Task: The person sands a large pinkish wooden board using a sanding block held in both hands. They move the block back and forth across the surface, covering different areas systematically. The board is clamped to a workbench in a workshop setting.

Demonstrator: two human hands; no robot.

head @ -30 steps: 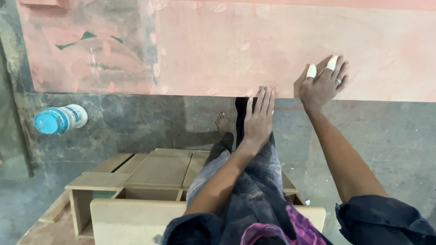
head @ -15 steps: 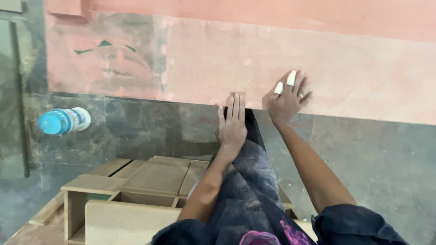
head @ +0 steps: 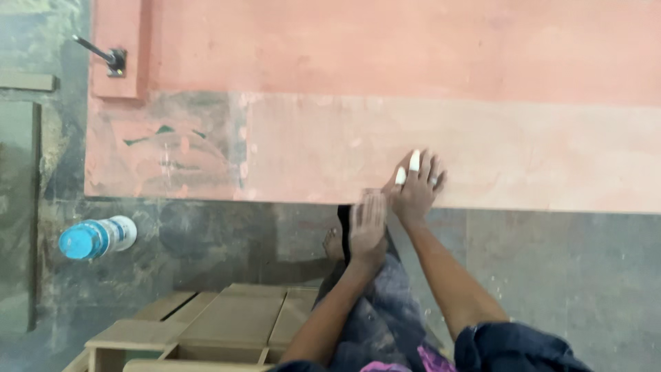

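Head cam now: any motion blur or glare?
Head view: left hand smeared by motion blur at the board edge; right hand sharper, its white fingertip wraps legible; light soft and even, no glare; blue-capped bottle reasonably sharp.

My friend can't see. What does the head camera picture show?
Two bare hands press flat on the edge of a big reddish wooden board lying on the floor: left hand, right hand with white-wrapped fingertips. A blue-capped water bottle stands nearby.

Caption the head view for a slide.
Both hands, left hand and right hand, pressed flat at the reddish board's near edge.
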